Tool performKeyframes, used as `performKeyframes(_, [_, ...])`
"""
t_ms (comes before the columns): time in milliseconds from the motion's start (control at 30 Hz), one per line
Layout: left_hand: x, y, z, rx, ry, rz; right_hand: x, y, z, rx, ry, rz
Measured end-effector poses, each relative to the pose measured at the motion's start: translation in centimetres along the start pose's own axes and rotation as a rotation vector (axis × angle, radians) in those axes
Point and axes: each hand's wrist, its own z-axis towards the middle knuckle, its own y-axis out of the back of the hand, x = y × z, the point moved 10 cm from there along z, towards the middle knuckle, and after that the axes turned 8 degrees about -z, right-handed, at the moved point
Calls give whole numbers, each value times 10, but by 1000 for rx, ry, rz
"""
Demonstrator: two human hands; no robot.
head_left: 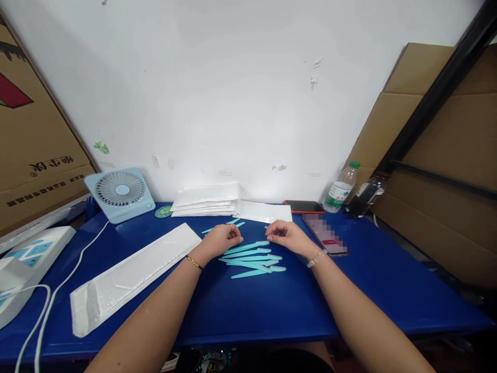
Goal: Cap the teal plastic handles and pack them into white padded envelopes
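Observation:
Several slim turquoise sticks that look like eyebrow razors (252, 258) lie in a loose fan on the blue table, between my hands and a little nearer to me. My left hand (223, 239) is over the upper left of the fan, thumb and fingers drawn together. A few more turquoise sticks (237, 225) show just behind it. Across from it, my right hand (286, 235) hovers by the fan's upper right end, its fingertips pinched. A small greyish bit shows at those fingertips. What either hand holds, if anything, is too small to make out.
White padded mailers (207, 199) are stacked against the wall, and one long mailer (135, 277) lies at left. A small fan (122, 191), a power strip (34, 264) and cables stand further left. Two phones (305, 206), a water bottle (340, 189) and a dark bottle (365, 197) are at right.

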Motion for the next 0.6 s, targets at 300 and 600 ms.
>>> performKeyframes(300, [19,29,6,-240,46,429,-14,9,10,-150,41,-643])
performKeyframes(600, [-5,25,3,-241,-54,392,-1,2,8,-155,21,-496])
